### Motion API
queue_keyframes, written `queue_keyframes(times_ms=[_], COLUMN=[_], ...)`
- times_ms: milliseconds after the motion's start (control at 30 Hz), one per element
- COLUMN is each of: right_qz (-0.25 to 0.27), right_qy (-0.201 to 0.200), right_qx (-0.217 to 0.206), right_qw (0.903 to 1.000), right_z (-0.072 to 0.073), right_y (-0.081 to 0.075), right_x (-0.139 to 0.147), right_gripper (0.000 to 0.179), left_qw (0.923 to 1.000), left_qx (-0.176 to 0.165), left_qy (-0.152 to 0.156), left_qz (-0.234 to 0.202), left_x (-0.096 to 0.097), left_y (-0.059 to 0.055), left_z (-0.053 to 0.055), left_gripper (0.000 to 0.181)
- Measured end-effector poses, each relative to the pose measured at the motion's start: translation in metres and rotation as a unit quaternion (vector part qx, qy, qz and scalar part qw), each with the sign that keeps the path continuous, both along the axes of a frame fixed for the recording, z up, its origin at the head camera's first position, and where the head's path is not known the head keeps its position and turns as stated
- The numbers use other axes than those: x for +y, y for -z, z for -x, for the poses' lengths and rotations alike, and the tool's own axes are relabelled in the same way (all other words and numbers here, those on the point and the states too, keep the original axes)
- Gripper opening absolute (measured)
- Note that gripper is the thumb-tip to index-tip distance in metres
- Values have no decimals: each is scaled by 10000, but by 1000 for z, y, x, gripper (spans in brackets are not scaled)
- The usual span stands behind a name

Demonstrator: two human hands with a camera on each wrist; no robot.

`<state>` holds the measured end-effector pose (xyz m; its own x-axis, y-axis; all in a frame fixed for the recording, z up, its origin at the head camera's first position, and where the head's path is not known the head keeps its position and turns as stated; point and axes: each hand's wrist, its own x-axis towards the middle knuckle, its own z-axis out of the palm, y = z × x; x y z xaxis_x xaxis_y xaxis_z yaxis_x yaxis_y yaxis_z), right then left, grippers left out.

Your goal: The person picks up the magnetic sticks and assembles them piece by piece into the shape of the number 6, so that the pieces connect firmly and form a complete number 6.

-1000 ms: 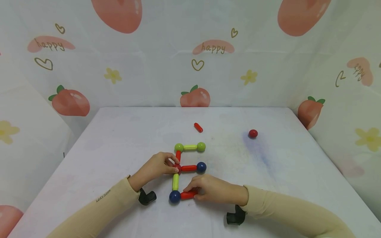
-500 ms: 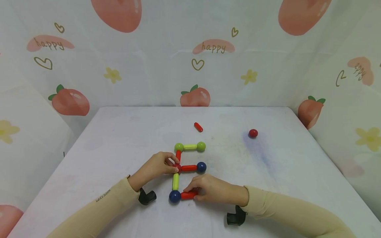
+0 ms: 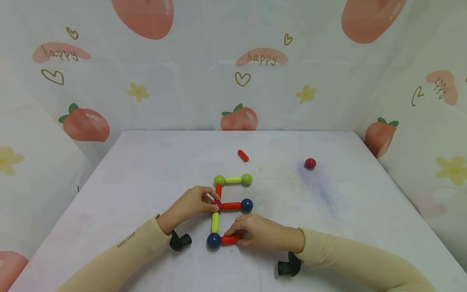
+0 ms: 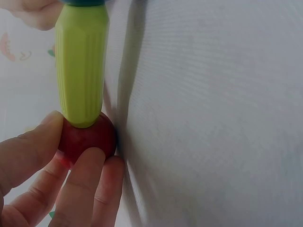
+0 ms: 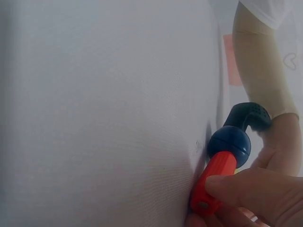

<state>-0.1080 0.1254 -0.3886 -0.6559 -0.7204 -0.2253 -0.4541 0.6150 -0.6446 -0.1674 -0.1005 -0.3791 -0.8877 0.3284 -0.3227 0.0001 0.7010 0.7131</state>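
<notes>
A magnetic ball-and-rod figure lies flat on the table, in the shape of a letter E. In the head view my left hand pinches its middle red ball, from which a yellow-green rod runs to the lower blue ball. My right hand holds a red rod between thumb and fingers; one end touches that blue ball. The rod's free end shows a small metal tip in the right wrist view. Another red rod joins the red ball to a second blue ball.
At the figure's top a yellow-green rod links two green balls, one being the left green ball. Beyond lies a loose red rod. A loose red ball sits farther right on the white table.
</notes>
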Motion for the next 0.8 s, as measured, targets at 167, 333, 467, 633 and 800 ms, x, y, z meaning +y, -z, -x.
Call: queue_keyframes(times_ms=[167,333,467,633,800], right_qz=[40,46,19,-21,53], right_qy=[-9,-8,15,11,141], right_qx=[-12,-33,-30,-15,-58], right_qw=[10000,10000,10000,10000,9999], right_z=[1,1,1,1,4], right_y=[1,1,1,-1,-8], right_x=[0,0,-1,-1,3], right_gripper=[34,34,34,35,34], left_qw=[10000,10000,10000,10000,10000], left_qx=[-9,-37,-28,-32,-35], left_qy=[6,-8,-14,-21,4], left_qz=[-28,-26,-20,-25,-41], left_x=[0,0,0,0,0], left_y=[0,0,0,0,1], left_z=[0,-1,-1,-1,0], left_gripper=[18,18,18,18,18])
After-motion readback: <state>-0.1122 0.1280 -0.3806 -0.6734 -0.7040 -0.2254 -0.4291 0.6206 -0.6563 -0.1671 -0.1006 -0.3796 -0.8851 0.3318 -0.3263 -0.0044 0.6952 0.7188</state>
